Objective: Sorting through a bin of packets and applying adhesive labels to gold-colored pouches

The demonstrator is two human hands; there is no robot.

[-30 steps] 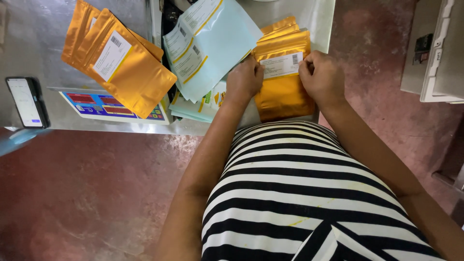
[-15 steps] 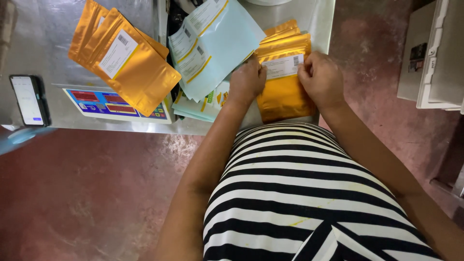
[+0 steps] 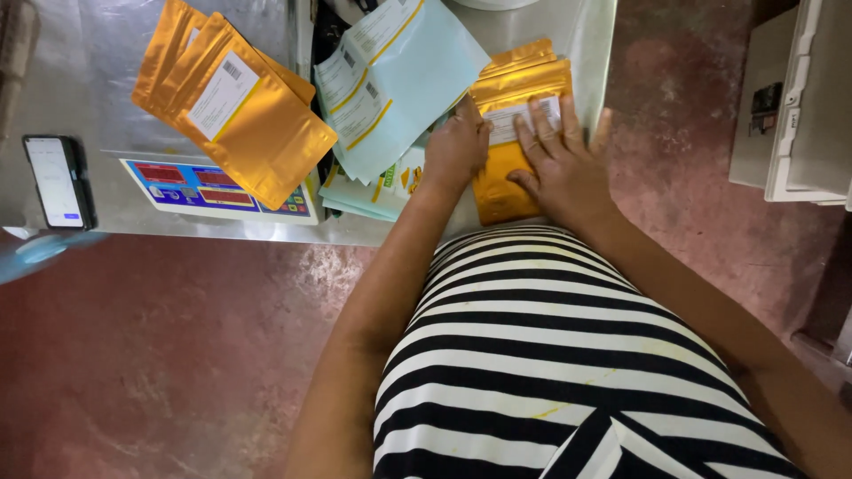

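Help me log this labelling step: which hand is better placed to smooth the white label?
Probably the right hand: it lies flat, fingers spread over the white label on the gold pouch. The left hand only pins its edge.

The right hand (image 3: 561, 168) lies flat over the white label (image 3: 515, 120) of the gold pouch (image 3: 501, 182), so most of the label is hidden, and the pouch's lower end disappears behind the striped shirt (image 3: 550, 355). The left hand (image 3: 454, 146) covers the pouch's left edge, and whether its fingers pinch anything cannot be told. The weighing scale (image 3: 213, 191) is largely buried under a stack of gold pouches (image 3: 235, 115), and the print on the pale blue sheets (image 3: 399, 80) is too small to make out.
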